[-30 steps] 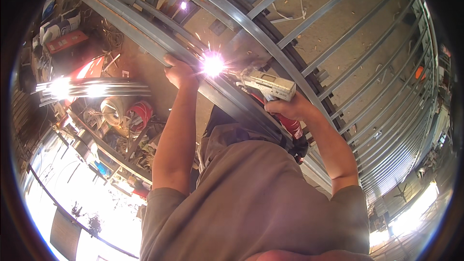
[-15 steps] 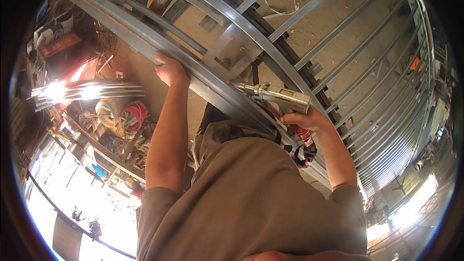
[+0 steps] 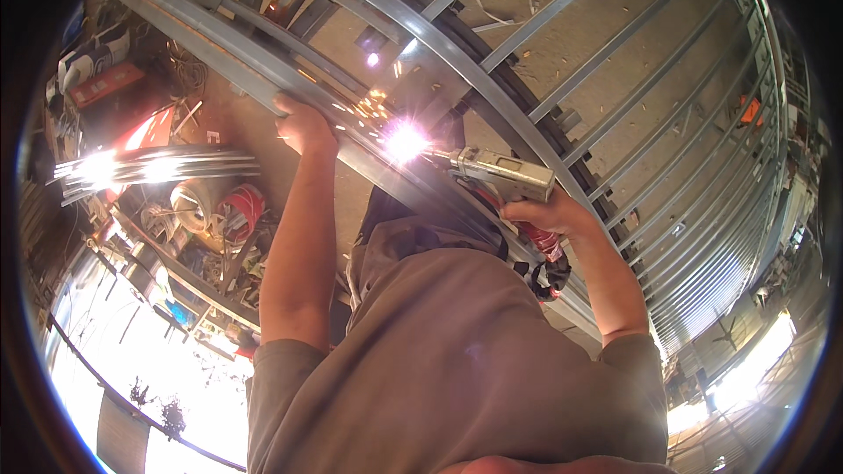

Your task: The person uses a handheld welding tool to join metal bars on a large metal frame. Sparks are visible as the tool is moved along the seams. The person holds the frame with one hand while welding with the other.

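My right hand [image 3: 553, 215] is closed around the grip of a handheld laser welding gun [image 3: 507, 174], a pale metal body with a red wrap below it. Its nozzle points left at a steel rail [image 3: 255, 75]. At the nozzle's tip a white-violet glare [image 3: 406, 142] burns on the rail, and orange sparks [image 3: 369, 107] fly up and left. The glare hides the spot where tip and metal meet. Farther left along that rail, my left hand [image 3: 304, 126] is closed over its near edge.
Beyond the rail spreads a large metal frame with many parallel bars [image 3: 606, 39]. To the left lie a red case [image 3: 110, 86], a bundle of shiny metal strips [image 3: 167, 164] and a red spool [image 3: 241, 211]. An orange object [image 3: 749, 111] sits at far right.
A bright arc and flying sparks have appeared at the welding gun's tip, where only a small red dot showed before. Both hands have shifted slightly left in the picture.
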Available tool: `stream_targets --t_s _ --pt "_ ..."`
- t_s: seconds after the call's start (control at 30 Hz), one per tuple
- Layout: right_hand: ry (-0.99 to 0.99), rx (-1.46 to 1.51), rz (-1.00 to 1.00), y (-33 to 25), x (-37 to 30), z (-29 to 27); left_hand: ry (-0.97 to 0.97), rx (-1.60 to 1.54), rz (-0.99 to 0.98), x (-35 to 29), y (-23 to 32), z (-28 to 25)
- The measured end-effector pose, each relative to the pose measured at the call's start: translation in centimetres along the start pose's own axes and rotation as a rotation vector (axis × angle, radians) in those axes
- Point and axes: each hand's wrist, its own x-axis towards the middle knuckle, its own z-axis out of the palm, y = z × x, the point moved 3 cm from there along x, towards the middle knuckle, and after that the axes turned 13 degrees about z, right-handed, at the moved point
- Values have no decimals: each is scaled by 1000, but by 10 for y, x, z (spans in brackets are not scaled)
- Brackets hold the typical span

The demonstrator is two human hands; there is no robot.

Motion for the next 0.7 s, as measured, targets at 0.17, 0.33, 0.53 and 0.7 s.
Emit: stream_targets --t_s 0.17,0.33,0.53,0.7 --pt "0 -53 67 0 1 0 1 32 31 3 0 0" --pt "-40 -93 106 1 0 -1 -15 12 31 2 1 0" --pt "-41 -54 79 6 1 -4 -17 4 29 -3 5 -2" --pt "-21 -56 55 9 -1 -6 -5 49 57 1 3 -2"
